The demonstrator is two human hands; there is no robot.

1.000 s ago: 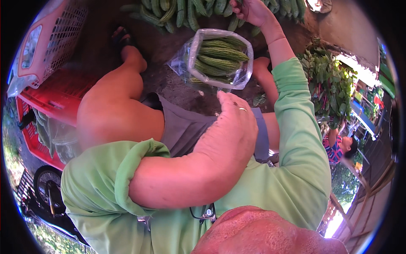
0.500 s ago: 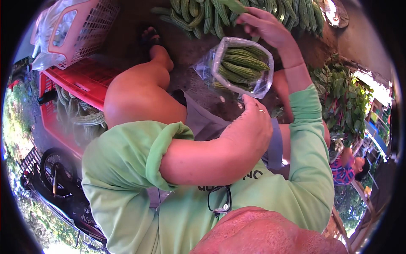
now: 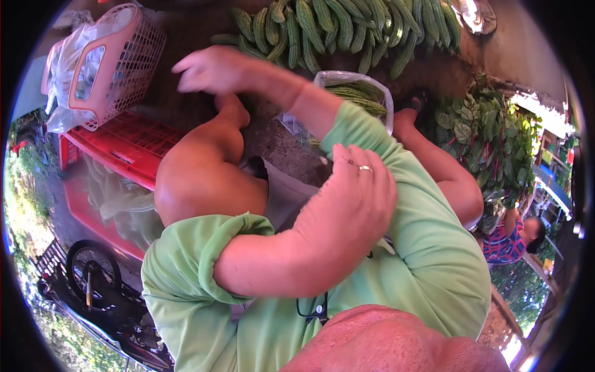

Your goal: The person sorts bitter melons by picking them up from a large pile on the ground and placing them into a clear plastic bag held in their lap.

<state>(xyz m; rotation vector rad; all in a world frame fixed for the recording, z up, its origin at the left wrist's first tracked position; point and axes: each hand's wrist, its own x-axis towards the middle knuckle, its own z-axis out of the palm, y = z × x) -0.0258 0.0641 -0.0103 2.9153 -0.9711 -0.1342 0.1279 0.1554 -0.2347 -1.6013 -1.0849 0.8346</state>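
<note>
My right arm crosses in front of me to the left. My right hand (image 3: 214,69) is slightly blurred, fingers stretched out with no visible object in them, over the ground near the pink basket. My left hand (image 3: 362,189), with a ring on it, is bent and closed in front of my right sleeve; its fingertips are hidden. Just beyond it, a clear plastic bag (image 3: 389,102) holds several bitter gourds (image 3: 359,93); my right arm covers part of the bag. A large pile of bitter gourds (image 3: 341,28) lies on the ground at the far side.
At the left, a pink basket (image 3: 127,74) with plastic bags stands on a red crate (image 3: 133,139). A motorcycle (image 3: 96,279) is at the lower left. Leafy greens (image 3: 483,136) are heaped at the right. Beyond them is another person in a patterned top (image 3: 505,239).
My right hand has swung from the gourd pile across to the left; the green gourd seen at it is no longer there. My left hand has shifted slightly toward me.
</note>
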